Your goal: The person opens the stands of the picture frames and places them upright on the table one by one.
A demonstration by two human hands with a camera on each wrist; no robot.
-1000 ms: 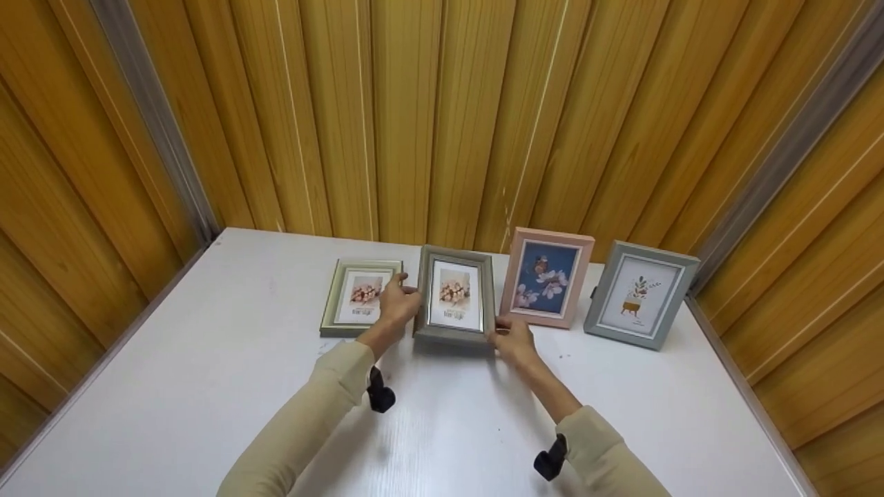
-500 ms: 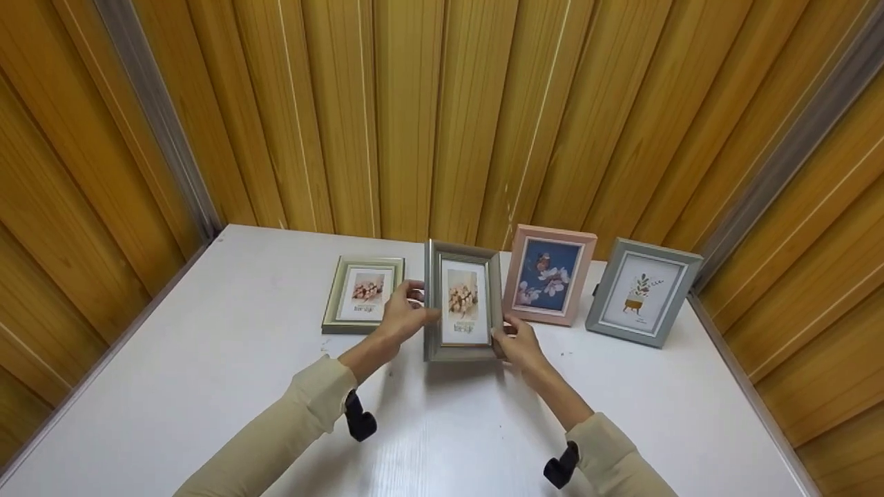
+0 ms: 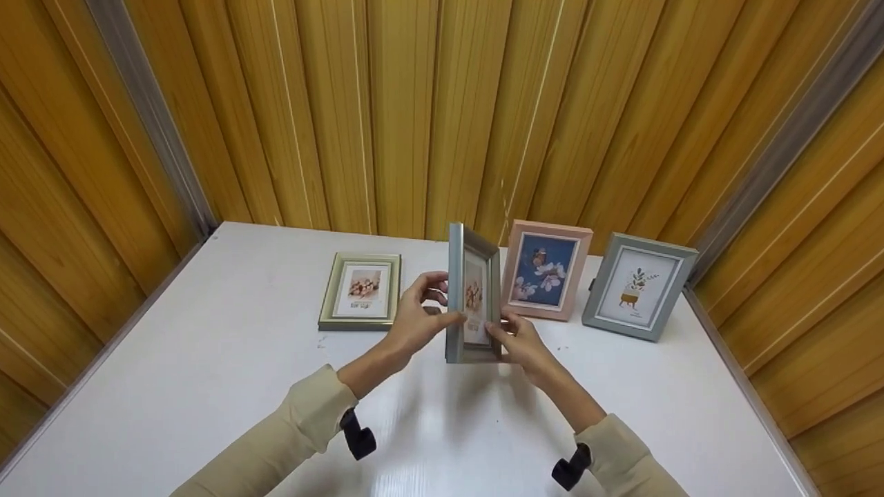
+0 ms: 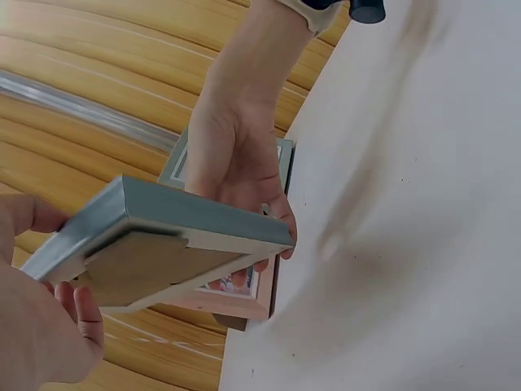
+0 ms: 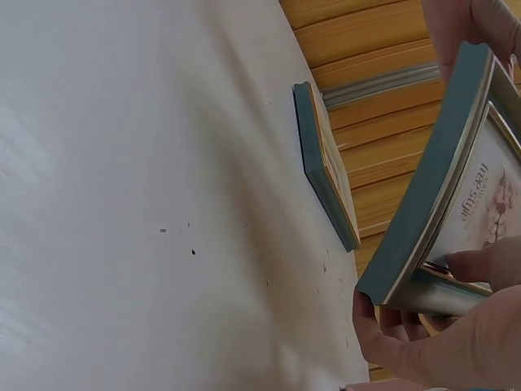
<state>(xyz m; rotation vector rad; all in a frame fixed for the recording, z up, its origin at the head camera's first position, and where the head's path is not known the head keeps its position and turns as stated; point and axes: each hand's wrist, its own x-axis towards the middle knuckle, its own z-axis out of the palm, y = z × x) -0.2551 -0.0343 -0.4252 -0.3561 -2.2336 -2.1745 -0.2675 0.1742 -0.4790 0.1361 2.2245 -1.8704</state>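
Both hands hold a grey-green picture frame upright above the table, turned so that its left side edge faces the head view. My left hand grips that left edge, thumb in front and fingers behind. At the lower right corner my right hand pinches the frame, its thumb on the front. The brown back panel shows in the left wrist view. Left of the hands, a pale green picture frame lies face up. To the right, a pink picture frame stands close behind my right hand.
A blue-grey picture frame stands at the right on the white table, leaning back. Wood-grain panels close off the back and sides. Black wrist cameras hang from both sleeves.
The grey-green frame has been lifted off the table, tilted upright, shifted right and turned to show its left edge. Both hands moved with it. The other frames stayed in place.
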